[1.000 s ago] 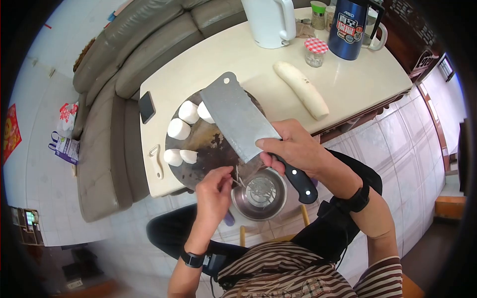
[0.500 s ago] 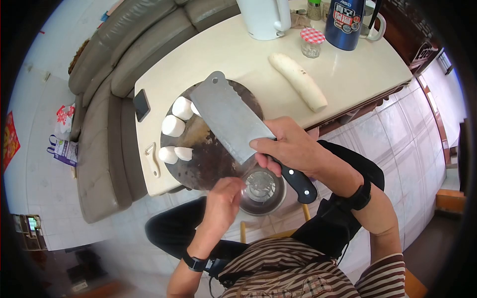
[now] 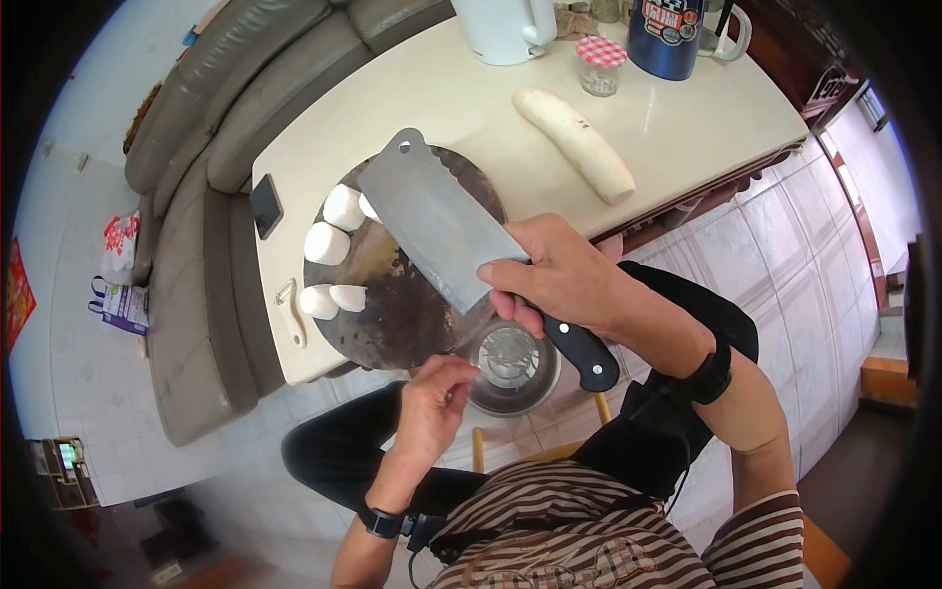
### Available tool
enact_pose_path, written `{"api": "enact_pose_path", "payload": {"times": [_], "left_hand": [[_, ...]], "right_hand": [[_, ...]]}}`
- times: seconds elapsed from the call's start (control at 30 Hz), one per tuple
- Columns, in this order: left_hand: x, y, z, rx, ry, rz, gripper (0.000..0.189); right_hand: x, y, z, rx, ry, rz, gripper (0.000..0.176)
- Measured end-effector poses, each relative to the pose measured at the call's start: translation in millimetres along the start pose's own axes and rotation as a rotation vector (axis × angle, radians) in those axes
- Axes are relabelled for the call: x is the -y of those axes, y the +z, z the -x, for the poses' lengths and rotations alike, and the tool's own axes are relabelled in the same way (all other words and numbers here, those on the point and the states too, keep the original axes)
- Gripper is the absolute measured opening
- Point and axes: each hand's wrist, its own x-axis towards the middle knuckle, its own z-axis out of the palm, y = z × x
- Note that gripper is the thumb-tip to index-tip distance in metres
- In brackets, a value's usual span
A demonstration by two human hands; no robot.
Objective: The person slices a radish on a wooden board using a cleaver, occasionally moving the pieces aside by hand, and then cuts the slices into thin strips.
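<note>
My right hand (image 3: 564, 270) grips a cleaver (image 3: 437, 221) by its black handle and the base of the blade. The broad blade slants over the round dark cutting board (image 3: 392, 339), covering part of it. My left hand (image 3: 434, 404) is closed in a pinch at the left rim of a metal bowl (image 3: 510, 401); whatever its fingertips hold is too small to make out. White radish chunks (image 3: 327, 243) lie along the board's left side, one partly behind the blade. Two smaller white pieces (image 3: 334, 299) sit below them. A whole peeled radish (image 3: 574, 145) rests on the table.
On the cream table (image 3: 324, 147) are a peeler (image 3: 291, 312), a phone (image 3: 266, 206), a white kettle (image 3: 498, 29), a jar with a checked lid (image 3: 601, 67) and a blue flask (image 3: 664, 39). A grey sofa (image 3: 206, 294) stands along the left.
The view has shifted slightly, so the table things sit a little further up and left. My left hand remains pinched by the bowl's rim; the cleaver stays in my right hand.
</note>
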Motion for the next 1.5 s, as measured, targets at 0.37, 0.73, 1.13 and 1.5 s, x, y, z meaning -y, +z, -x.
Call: {"api": "enact_pose_path", "payload": {"times": [0.37, 0.73, 1.13, 1.5], "left_hand": [[9.9, 4.3, 0.6, 0.022, 0.077, -0.008, 0.03], [0.2, 7.3, 2.2, 0.014, -0.039, 0.071, 0.023], [-13.8, -14.2, -17.7, 0.001, 0.009, 0.13, 0.016], [-9.6, -29.1, -115.7, -0.323, 0.377, -0.438, 0.043]], "right_hand": [[0.4, -0.5, 1.7, -0.013, -0.01, -0.012, 0.018], [-2.7, -0.3, -0.4, 0.001, -0.024, 0.014, 0.019], [13.9, -8.4, 3.1, -0.131, -0.042, 0.021, 0.018], [0.5, -24.5, 0.8, -0.306, -0.053, -0.074, 0.017]]}}
